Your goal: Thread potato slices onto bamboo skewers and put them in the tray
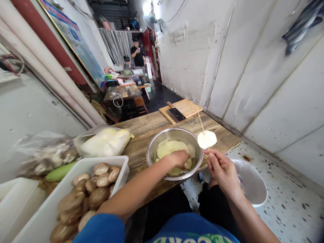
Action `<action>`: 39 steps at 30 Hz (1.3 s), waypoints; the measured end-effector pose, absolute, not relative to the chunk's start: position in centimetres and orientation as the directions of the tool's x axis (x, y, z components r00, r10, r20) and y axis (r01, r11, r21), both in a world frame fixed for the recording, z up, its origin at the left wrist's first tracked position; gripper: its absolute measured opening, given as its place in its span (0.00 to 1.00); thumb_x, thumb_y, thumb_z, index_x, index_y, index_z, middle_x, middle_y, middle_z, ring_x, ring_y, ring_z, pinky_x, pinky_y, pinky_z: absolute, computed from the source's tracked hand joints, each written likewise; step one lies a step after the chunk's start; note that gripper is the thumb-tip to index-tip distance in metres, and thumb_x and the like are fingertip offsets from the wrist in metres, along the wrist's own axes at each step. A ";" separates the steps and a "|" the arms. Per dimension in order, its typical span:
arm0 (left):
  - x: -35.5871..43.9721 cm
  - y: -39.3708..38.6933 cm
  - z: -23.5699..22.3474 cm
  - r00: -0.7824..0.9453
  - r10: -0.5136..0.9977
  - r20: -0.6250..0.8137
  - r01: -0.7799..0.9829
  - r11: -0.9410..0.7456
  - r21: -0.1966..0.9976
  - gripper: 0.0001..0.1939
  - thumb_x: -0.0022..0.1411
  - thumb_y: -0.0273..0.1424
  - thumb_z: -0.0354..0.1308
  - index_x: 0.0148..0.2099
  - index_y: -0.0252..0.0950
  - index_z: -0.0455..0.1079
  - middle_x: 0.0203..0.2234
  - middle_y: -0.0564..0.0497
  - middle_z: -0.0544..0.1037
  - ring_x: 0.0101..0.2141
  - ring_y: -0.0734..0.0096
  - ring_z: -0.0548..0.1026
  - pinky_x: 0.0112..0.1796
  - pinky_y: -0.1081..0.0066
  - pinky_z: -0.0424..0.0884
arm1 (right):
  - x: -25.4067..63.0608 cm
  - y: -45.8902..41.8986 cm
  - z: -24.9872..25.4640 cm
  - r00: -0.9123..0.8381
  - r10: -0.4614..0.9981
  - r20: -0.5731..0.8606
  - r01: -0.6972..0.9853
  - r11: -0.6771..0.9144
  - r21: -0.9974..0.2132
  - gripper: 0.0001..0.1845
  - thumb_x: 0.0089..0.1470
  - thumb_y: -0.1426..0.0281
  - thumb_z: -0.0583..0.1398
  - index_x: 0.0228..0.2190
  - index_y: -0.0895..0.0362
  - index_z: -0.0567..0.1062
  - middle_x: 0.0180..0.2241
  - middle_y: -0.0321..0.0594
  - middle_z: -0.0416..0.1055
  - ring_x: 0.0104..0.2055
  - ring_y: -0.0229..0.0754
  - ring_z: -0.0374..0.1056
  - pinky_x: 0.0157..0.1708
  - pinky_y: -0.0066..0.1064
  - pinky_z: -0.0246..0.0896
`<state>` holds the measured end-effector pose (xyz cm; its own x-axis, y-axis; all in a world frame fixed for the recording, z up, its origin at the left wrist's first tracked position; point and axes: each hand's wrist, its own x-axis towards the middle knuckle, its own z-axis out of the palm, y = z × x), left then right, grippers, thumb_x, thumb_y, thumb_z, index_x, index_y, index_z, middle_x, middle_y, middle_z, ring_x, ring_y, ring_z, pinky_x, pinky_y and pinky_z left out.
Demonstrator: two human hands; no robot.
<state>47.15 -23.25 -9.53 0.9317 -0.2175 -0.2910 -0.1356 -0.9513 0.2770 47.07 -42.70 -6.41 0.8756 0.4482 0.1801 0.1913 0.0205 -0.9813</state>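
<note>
My left hand [180, 158] reaches into a steel bowl [150, 148] of water; its fingertips are down among pale yellow slices [172, 145] that look like potato, and their grip is hidden. My right hand [220, 168] is closed around the lower end of a bamboo skewer [200, 118], just right of the bowl's rim. A whitish, round-edged slice [207, 139] is threaded on that skewer, which points up and away from me. Another thin stick [192, 125] slants behind the slice, and its lower end seems to run toward the same hand.
A cleaver [176, 114] lies on a wooden cutting board [191, 107] at the table's far end. To the left stand a white tub [125, 165] of mushrooms [97, 197] and a plastic bag [103, 141] of pale food. A lined bin [253, 182] sits on the floor at right. Two people are farther back.
</note>
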 end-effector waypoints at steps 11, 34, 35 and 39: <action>47.2 -22.3 -9.2 0.982 -0.039 -0.186 0.049 -0.894 0.446 0.10 0.44 0.35 0.61 0.20 0.33 0.68 0.17 0.46 0.69 0.23 0.58 0.71 0.27 0.65 0.64 | 47.3 -44.0 -7.5 0.872 0.475 0.116 0.121 0.019 -0.992 0.17 0.59 0.58 0.54 0.42 0.59 0.69 0.16 0.25 0.52 0.16 0.29 0.46 0.14 0.22 0.40; 47.8 -17.2 -8.1 0.886 0.412 -0.214 0.014 0.436 0.900 0.11 0.44 0.27 0.68 0.33 0.29 0.74 0.23 0.48 0.75 0.23 0.79 0.71 0.26 0.78 0.67 | 45.6 -45.1 -9.4 0.752 0.630 0.196 0.541 -0.419 -0.729 0.20 0.61 0.64 0.48 0.41 0.58 0.77 0.38 0.45 0.78 0.36 0.45 0.75 0.34 0.30 0.68; 47.7 -17.2 -8.0 0.881 0.422 -0.214 0.008 0.439 0.898 0.11 0.44 0.26 0.68 0.33 0.30 0.74 0.23 0.47 0.76 0.24 0.78 0.71 0.27 0.77 0.67 | 45.6 -45.1 -9.5 0.755 0.625 0.196 0.540 -0.424 -0.727 0.20 0.61 0.64 0.48 0.41 0.58 0.76 0.38 0.45 0.78 0.36 0.46 0.75 0.34 0.31 0.68; 47.7 -17.3 -7.9 0.870 0.451 -0.196 -0.019 0.429 0.903 0.12 0.43 0.25 0.68 0.34 0.30 0.74 0.23 0.49 0.75 0.22 0.80 0.70 0.25 0.78 0.66 | 45.8 -44.9 -9.7 0.765 0.613 0.198 0.537 -0.438 -0.721 0.20 0.61 0.64 0.48 0.42 0.59 0.76 0.39 0.46 0.78 0.38 0.47 0.75 0.36 0.32 0.69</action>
